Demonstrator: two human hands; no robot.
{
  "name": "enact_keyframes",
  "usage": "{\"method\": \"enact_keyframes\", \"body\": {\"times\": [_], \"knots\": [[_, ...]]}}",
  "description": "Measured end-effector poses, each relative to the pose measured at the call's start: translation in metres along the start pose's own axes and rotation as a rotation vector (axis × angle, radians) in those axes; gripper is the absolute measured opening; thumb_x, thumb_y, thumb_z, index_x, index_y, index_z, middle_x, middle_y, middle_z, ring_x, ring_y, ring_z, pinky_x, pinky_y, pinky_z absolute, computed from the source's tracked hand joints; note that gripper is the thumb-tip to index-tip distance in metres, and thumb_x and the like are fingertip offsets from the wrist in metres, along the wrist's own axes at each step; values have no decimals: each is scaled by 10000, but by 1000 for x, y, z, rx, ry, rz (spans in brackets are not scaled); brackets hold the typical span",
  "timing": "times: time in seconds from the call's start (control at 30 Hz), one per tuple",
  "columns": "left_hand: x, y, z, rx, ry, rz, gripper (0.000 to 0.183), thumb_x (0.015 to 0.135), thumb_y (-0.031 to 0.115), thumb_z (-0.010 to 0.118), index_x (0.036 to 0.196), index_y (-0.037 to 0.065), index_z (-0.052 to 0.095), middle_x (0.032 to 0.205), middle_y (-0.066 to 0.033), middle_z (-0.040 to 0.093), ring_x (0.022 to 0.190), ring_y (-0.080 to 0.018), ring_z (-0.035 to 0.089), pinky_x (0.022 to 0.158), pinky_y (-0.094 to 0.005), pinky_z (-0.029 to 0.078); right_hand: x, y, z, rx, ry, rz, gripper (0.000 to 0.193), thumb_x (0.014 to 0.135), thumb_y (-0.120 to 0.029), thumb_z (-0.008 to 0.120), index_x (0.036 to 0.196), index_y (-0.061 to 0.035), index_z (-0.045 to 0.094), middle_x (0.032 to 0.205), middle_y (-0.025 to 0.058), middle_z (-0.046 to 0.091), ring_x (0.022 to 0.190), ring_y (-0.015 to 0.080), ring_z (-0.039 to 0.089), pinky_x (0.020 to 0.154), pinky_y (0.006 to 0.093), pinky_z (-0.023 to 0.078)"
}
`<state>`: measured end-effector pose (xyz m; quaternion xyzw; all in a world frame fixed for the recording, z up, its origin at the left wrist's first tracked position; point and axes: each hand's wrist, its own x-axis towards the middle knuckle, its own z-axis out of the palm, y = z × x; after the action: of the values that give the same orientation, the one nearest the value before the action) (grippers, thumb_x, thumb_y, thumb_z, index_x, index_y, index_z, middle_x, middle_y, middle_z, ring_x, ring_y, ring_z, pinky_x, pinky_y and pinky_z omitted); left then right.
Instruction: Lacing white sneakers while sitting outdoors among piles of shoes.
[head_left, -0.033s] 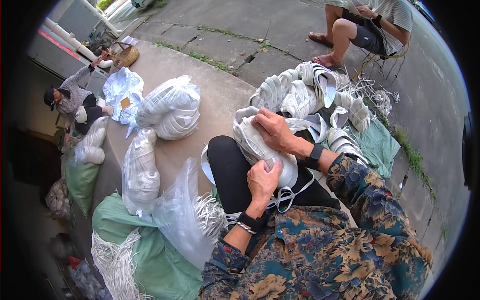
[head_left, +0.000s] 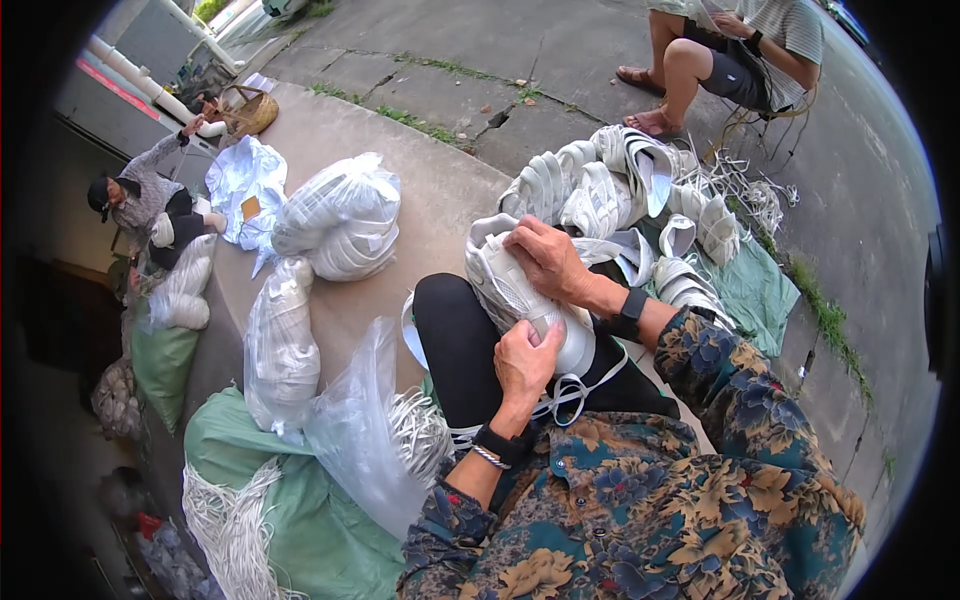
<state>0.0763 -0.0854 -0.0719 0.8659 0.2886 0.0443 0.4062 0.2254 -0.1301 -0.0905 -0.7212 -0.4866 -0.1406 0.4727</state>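
A white shoe upper (head_left: 498, 284) rests over my dark-trousered lap, its mesh side turned up. My right hand (head_left: 548, 262) is closed on its upper edge, fingertips bent in and pinching there. Lower down, my left hand (head_left: 527, 362) grips the near part of the upper, with the thumb pressed on it. A loose white shoelace (head_left: 583, 393) loops out below the upper, beside my left wrist. Whether my right fingertips also hold a lace is hidden.
Several white uppers (head_left: 600, 195) lie heaped ahead right on a green sheet (head_left: 760, 300). On the left are plastic-wrapped bundles (head_left: 340, 215), a clear bag (head_left: 360, 410) and white laces (head_left: 235, 515) on a green sack (head_left: 320, 530). Other people sit at far right and far left.
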Motion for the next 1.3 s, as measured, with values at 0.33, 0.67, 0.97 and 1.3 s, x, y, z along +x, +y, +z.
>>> {"method": "enact_keyframes", "body": {"times": [0.33,0.67,0.97,1.3], "knots": [[4,-37,15,-258,68,99,413,838,285,608,569,-11,504,471,-41,491,353,-113,476,323,-254,342,-37,-27,-59,767,-263,809,145,804,-88,607,894,24,627,708,0,590,597,57,520,538,209,434],[1,-25,-5,-626,-169,-263,496,844,395,583,565,-7,503,484,-75,504,369,-153,475,359,-279,368,-48,-43,-50,466,-235,592,75,755,-50,597,799,11,596,683,34,568,628,80,498,558,247,416],[17,-20,-9,-711,-122,-399,462,847,401,568,642,-13,545,514,-61,522,352,-131,487,316,-224,396,-35,-50,-45,-30,-242,120,68,721,-26,579,746,-1,520,654,136,514,595,283,542,525,348,426],[17,-24,-10,-740,-135,-359,429,863,367,550,652,-7,548,517,-59,525,354,-130,486,316,-222,392,-27,-43,-38,107,-391,352,75,710,-86,560,718,-12,558,707,148,573,659,318,572,577,396,439]]}}
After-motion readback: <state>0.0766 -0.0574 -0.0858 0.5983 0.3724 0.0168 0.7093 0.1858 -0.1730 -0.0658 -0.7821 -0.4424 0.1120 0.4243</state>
